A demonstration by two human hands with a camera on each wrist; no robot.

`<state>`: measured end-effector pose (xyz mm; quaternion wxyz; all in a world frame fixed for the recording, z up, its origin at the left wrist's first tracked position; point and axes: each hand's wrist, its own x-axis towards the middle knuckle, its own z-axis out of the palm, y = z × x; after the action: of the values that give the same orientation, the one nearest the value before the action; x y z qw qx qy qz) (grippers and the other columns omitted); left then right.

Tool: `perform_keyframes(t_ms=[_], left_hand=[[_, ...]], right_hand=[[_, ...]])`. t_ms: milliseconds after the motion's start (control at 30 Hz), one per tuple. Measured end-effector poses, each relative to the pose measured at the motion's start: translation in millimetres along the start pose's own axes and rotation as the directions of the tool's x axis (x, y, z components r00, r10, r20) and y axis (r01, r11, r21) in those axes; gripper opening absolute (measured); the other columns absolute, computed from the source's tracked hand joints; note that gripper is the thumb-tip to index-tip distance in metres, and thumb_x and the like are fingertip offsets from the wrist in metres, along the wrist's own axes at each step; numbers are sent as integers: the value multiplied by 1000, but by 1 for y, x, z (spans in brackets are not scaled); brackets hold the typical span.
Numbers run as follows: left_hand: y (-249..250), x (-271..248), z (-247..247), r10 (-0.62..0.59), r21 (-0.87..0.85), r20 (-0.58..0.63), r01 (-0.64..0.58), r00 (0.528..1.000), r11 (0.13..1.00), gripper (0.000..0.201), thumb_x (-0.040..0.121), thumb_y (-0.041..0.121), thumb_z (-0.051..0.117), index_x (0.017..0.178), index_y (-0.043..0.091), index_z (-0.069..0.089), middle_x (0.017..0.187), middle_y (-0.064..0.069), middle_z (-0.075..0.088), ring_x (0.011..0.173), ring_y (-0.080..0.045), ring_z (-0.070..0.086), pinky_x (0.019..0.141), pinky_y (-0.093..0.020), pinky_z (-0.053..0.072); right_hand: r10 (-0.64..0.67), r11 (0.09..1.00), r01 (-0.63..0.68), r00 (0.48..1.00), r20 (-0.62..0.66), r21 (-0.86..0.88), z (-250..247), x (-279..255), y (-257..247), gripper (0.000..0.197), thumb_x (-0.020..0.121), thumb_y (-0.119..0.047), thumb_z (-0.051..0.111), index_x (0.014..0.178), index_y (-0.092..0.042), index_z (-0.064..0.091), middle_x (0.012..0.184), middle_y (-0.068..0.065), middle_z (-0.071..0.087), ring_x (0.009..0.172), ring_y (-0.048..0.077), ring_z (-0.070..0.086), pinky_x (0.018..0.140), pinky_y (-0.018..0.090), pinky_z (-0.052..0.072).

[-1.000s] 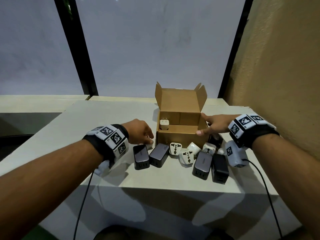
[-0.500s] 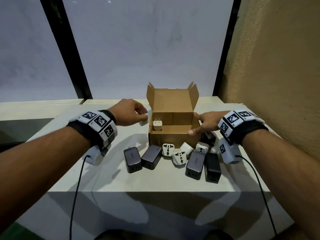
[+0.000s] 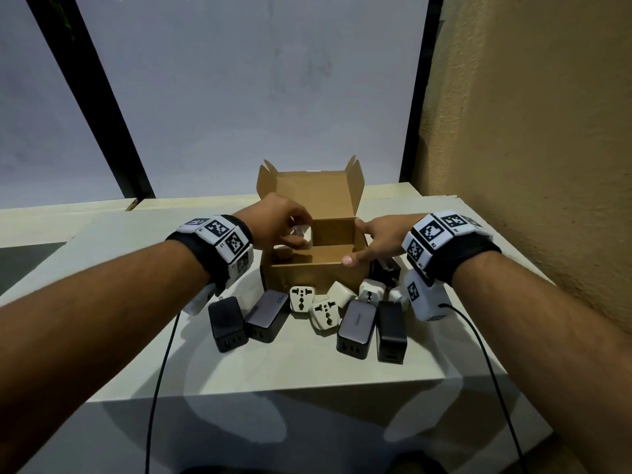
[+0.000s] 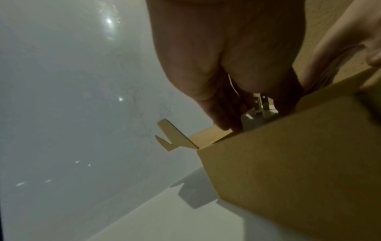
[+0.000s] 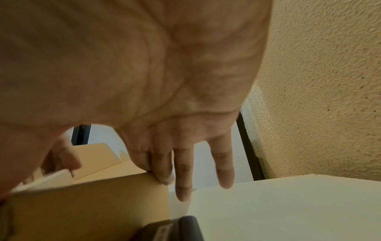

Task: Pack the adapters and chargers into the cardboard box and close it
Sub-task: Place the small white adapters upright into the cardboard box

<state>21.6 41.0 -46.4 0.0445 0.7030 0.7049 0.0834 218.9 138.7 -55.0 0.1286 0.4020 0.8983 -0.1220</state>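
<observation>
An open cardboard box (image 3: 314, 275) stands mid-table with its lid (image 3: 316, 196) upright. My left hand (image 3: 301, 230) pinches a small white charger (image 3: 303, 237) just over the box's left half. In the left wrist view its metal prongs (image 4: 260, 102) stick up between my fingertips (image 4: 224, 124), above the box wall (image 4: 299, 154). My right hand (image 3: 362, 241) rests on the box's right wall with straight fingers (image 5: 182, 179) and the thumb on the front rim. Several black, grey and white chargers and adapters (image 3: 325, 314) lie in a row before the box.
A textured yellow wall (image 3: 530, 148) stands close on the right, and a frosted window (image 3: 256, 97) behind the table. The white table's front edge (image 3: 307, 388) is near the row. Cables (image 3: 160, 388) hang from both wrists. A black charger (image 5: 175, 228) lies by the box's right side.
My left hand picked a white charger off the table left of the box, lifted it and carried it right, over the box opening. The right hand stayed on the box.
</observation>
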Motion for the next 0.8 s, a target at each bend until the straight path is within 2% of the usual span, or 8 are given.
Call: perform_keyframes(t_ms=[133, 233, 333, 433, 533, 600, 667, 800], left_hand=[[1, 14, 8, -22, 131, 81, 11, 997, 991, 40, 83, 20, 71, 122, 24, 62, 117, 2, 67, 102, -17, 63, 87, -35, 56], [9, 20, 14, 20, 198, 94, -38, 995, 979, 42, 84, 34, 69, 124, 28, 61, 116, 4, 67, 102, -15, 61, 87, -33, 53], [20, 23, 23, 52, 374, 127, -96, 991, 922, 38, 88, 47, 59, 123, 34, 61, 103, 4, 61, 94, -15, 51, 83, -29, 44], [20, 28, 32, 16, 449, 145, -80, 989, 890, 40, 90, 55, 47, 122, 35, 60, 112, 0, 62, 107, -21, 51, 94, -35, 43], [21, 30, 30, 19, 512, 119, -77, 993, 856, 56, 90, 66, 33, 118, 27, 62, 116, 2, 64, 111, -21, 48, 92, -36, 40], [23, 31, 23, 63, 445, 99, -101, 993, 890, 46, 92, 56, 41, 121, 26, 61, 121, 3, 62, 113, -21, 49, 93, -36, 41], [23, 33, 17, 127, 306, 158, -171, 979, 937, 33, 91, 32, 59, 124, 31, 61, 127, 6, 58, 117, -19, 50, 96, -36, 45], [15, 35, 17, 76, 194, 370, -157, 926, 968, 42, 82, 9, 70, 116, 34, 66, 128, 6, 58, 116, -16, 55, 97, -39, 51]], right_hand=[[-24, 1000, 24, 1000, 0, -8, -1, 2, 1, 98, 70, -79, 53, 145, -18, 34, 135, 9, 56, 121, 28, 52, 106, 45, 39], [-37, 999, 37, 999, 2, -19, -2, 2, 2, 98, 70, -79, 53, 144, -18, 35, 133, 8, 57, 118, 27, 53, 104, 44, 40], [-45, 999, 45, 999, 2, -24, -1, 3, 3, 98, 69, -80, 52, 143, -18, 35, 128, 8, 59, 114, 25, 55, 103, 44, 41], [-36, 999, 36, 999, -3, -31, -1, 4, 2, 99, 70, -80, 53, 144, -17, 34, 130, 8, 58, 117, 26, 54, 103, 43, 41], [-45, 999, 45, 999, -11, -25, -1, 4, 3, 97, 68, -81, 53, 140, -19, 38, 125, 8, 60, 111, 26, 56, 101, 43, 43], [-47, 999, 47, 999, -17, -16, 1, 5, 4, 96, 66, -82, 53, 138, -21, 40, 125, 8, 60, 111, 26, 56, 101, 43, 42], [-47, 999, 46, 999, -23, -9, 2, 5, 5, 98, 63, -84, 52, 138, -22, 41, 127, 8, 60, 112, 27, 56, 102, 45, 42], [-34, 999, 34, 999, -32, 7, 3, 4, 4, 96, 71, -77, 54, 144, -18, 35, 130, 10, 59, 117, 27, 54, 102, 42, 40]])
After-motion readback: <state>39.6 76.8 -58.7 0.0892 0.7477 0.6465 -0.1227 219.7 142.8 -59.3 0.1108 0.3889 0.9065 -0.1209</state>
